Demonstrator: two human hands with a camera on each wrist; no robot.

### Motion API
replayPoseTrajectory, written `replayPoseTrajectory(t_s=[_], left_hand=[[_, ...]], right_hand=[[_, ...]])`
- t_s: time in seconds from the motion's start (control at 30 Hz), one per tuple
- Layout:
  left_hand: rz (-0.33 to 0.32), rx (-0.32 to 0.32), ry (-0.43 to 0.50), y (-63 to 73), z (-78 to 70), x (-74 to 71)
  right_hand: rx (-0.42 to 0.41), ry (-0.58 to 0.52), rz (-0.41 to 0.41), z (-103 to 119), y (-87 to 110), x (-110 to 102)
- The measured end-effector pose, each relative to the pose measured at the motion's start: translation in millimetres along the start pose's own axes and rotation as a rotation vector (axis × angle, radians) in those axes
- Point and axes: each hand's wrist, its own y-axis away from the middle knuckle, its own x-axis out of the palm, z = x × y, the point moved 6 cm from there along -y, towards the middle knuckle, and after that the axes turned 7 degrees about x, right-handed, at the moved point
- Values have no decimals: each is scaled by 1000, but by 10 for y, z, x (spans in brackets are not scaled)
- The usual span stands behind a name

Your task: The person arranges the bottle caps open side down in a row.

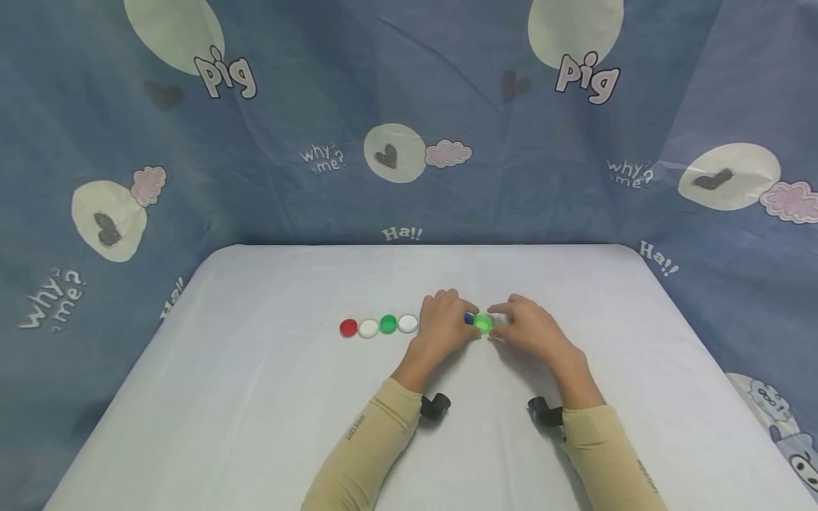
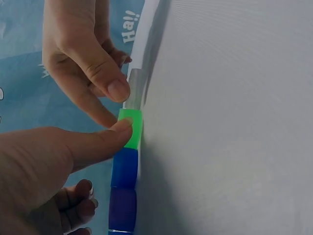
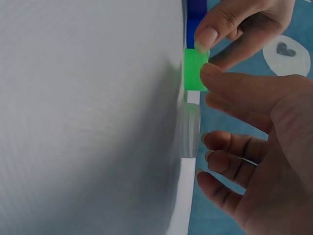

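A light green bottle cap stands between my two hands on the white table. My left hand pinches its left side, the thumb lying over its near face in the left wrist view. From the other side, my right hand holds it between thumb and index finger, its other fingers spread apart. A blue cap touches the green one on the left, with a purple cap beyond it. To the right of the green cap sits a clear cap, beneath my right fingers.
Further left along the row lie a red cap, a cream cap, a darker green cap and a white cap. My left hand hides part of the row. Behind the table hangs a blue printed cloth.
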Motion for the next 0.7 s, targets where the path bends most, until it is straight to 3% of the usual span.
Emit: replayPoseTrajectory(t_s=[0.33,0.7], left_hand=[[-15,17,3,-27,16,46],[-50,61,2,-41,2,-28]], right_hand=[[-19,6,-16,20,-25,60],[-41,-67,-44,7,-45,14]])
